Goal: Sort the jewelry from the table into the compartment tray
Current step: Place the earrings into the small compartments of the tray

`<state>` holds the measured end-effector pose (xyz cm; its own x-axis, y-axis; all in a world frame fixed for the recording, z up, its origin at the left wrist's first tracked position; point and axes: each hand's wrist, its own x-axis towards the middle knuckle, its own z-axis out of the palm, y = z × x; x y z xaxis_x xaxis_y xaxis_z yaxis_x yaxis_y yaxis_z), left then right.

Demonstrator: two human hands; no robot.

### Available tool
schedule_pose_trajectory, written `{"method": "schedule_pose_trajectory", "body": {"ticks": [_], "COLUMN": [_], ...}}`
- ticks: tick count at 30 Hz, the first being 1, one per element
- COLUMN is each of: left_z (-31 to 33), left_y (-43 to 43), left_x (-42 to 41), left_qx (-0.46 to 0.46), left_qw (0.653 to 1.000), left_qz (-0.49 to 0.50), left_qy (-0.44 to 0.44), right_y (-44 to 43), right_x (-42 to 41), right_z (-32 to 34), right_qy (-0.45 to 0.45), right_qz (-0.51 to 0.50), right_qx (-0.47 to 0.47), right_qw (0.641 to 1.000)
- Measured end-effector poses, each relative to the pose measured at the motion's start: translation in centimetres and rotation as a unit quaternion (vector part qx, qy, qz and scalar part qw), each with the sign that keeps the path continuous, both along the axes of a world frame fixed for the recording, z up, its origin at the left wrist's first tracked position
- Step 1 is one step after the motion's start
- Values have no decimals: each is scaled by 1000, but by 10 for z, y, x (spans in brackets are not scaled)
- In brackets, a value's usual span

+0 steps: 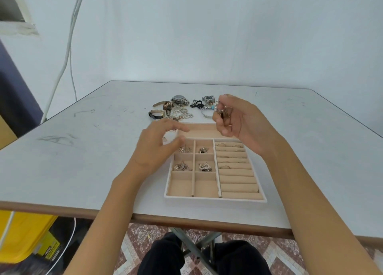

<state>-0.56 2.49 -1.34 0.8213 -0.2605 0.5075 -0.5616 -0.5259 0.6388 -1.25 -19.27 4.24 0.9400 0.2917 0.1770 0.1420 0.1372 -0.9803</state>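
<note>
The right hand (238, 119) is raised, its fingers curled round a beaded piece (218, 107) above the tray's far end. The left hand (157, 142) hovers over the far left corner of the tray (215, 199), fingers loosely curved and apart, holding nothing. Four small compartments hold pieces, rings sit in the right-hand rolls, and the unsorted pile (182, 108) lies on the desk (83, 160) just beyond.

Scuffed grey-white table (83, 150) with a brown edge, bearing a beige compartment tray (215, 199) and loose jewelry (183, 110).
Beyond the tray's far rim lie, in one cluster, wristwatches (179, 99), a black-strapped watch (155, 114) farthest left, silver chains (182, 116) nearest the rim, and a silver bangle (206, 114) to the right.
</note>
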Motion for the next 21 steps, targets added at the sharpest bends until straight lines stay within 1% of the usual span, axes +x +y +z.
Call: {"method": "schedule_pose_trajectory", "body": {"ticks": [2, 5, 7, 9, 10, 12, 15, 17, 21], "left_z": [-7, -12, -15, -18, -18, -17, -17, -17, -17], "left_y": [13, 25, 27, 24, 23, 22, 22, 23, 22], "left_x": [-2, -9, -13, -14, -13, -13, -12, -12, -13], "left_qx": [43, 127, 219, 296, 320, 336, 340, 337, 316], "left_qw": [997, 985, 969, 949, 940, 932, 930, 931, 939], "left_qz": [66, 114, 112, 95, 87, 75, 73, 74, 75], "left_qy": [-3, 5, 9, 49, 76, 111, 117, 117, 115], "right_y": [1, 3, 5, 7, 8, 12, 20, 27, 37], "right_x": [-2, -2, -1, 1, 1, 1, 2, 4, 7], "right_z": [-1, -3, -5, -5, -4, 1, 8, 11, 22], "right_qy": [-10, -20, -24, -27, -30, -38, -45, -59, -119], "right_qz": [11, 25, 40, 52, 52, 44, 27, 31, 22], "right_qx": [-31, -78, -109, -142, -161, -198, -273, -339, -463], "right_qw": [999, 996, 993, 988, 985, 978, 960, 938, 878]}}
